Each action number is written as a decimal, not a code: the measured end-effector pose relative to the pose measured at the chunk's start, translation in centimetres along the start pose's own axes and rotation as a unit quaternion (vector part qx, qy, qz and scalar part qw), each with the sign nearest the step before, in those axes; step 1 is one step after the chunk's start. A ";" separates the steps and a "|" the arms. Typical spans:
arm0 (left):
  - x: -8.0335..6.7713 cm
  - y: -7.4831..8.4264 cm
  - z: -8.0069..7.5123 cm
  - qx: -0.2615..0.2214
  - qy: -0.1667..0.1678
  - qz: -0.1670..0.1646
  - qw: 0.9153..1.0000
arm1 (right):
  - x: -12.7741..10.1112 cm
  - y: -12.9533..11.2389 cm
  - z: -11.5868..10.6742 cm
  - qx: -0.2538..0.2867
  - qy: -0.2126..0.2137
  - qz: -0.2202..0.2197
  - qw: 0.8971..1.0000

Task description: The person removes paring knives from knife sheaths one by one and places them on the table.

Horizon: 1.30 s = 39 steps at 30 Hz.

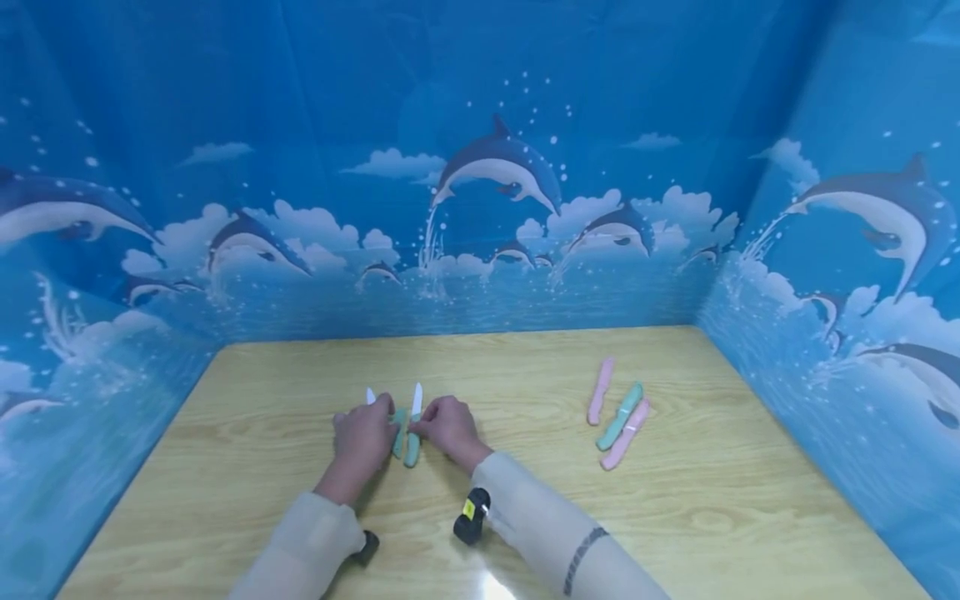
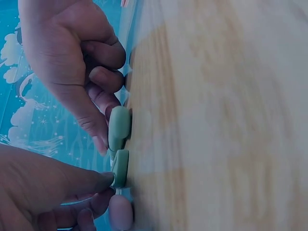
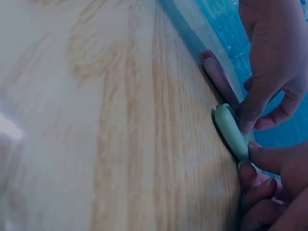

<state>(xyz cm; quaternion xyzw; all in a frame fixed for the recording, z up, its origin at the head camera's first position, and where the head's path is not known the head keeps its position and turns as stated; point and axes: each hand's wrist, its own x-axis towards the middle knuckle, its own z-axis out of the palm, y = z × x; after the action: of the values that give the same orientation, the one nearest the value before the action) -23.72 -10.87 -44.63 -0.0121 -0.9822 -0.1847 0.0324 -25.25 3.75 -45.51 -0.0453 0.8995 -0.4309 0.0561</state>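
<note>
Two hands (image 1: 408, 433) pinch smooth, rounded green knife handles (image 1: 406, 442) on grainy wood.

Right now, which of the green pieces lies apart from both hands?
The green one at the right, lying between two pink pieces; the other green ones sit between the hands.

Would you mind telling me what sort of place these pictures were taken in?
Probably a staged tabletop booth rather than a real kitchen: a pale wooden table walled on three sides by a blue dolphin-print backdrop, with only small green-handled knives under the hands and pink and green sheathed knives lying beside them.
</note>
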 end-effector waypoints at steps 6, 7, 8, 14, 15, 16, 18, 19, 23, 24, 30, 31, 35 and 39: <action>-0.1 0.0 0.0 -0.001 0.001 0.001 1.000 | 0.2 0.2 0.2 -0.012 0.012 -0.022 1.000; -0.1 0.0 0.0 -0.001 0.002 0.001 1.000 | 0.2 0.2 0.2 -0.014 0.014 -0.023 1.000; -0.1 0.0 0.0 -0.001 0.003 0.000 1.000 | 0.2 0.2 0.2 -0.015 0.014 -0.022 1.000; 0.0 0.2 0.0 0.000 -0.004 -0.013 1.000 | 0.3 0.5 0.2 -0.015 0.012 -0.012 1.000; 0.0 0.2 0.0 0.001 -0.005 -0.016 1.000 | 0.3 0.6 0.2 -0.013 0.014 -0.012 1.000; 0.0 0.2 0.0 0.003 -0.005 -0.018 1.000 | 0.3 0.6 0.1 -0.010 0.016 -0.012 1.000; 0.0 0.3 0.0 0.006 0.000 -0.017 1.000 | 0.2 0.7 -0.1 -0.007 0.024 -0.013 1.000; 0.0 0.3 0.0 0.007 0.003 -0.016 1.000 | 0.2 0.7 -0.2 -0.006 0.028 -0.014 0.999; -0.1 0.4 -0.1 0.016 0.005 -0.012 1.000 | 0.2 0.8 -0.6 -0.007 0.033 -0.014 0.999; 0.0 0.4 -0.1 0.019 0.002 -0.012 1.000 | 0.2 0.9 -0.6 -0.009 0.032 -0.013 0.999; 0.2 0.7 0.1 0.026 -0.004 -0.009 1.000 | -0.1 1.4 -0.6 -0.008 0.017 -0.010 1.000; 0.2 0.8 0.2 0.025 -0.003 -0.008 1.000 | -0.2 1.4 -0.6 -0.006 0.014 -0.011 1.000; 0.2 0.9 0.2 0.027 -0.004 -0.008 1.000 | -0.4 1.4 -0.8 -0.003 0.009 -0.017 1.000; 0.3 1.1 0.2 0.030 -0.009 -0.011 0.999 | -0.4 1.7 -1.2 -0.011 0.025 -0.030 0.999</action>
<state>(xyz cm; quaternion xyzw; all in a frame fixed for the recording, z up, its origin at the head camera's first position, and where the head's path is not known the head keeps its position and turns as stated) -23.96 -9.77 -44.37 -0.0019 -0.9876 -0.1554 0.0216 -25.12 5.75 -46.05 -0.0626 0.9036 -0.4232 0.0202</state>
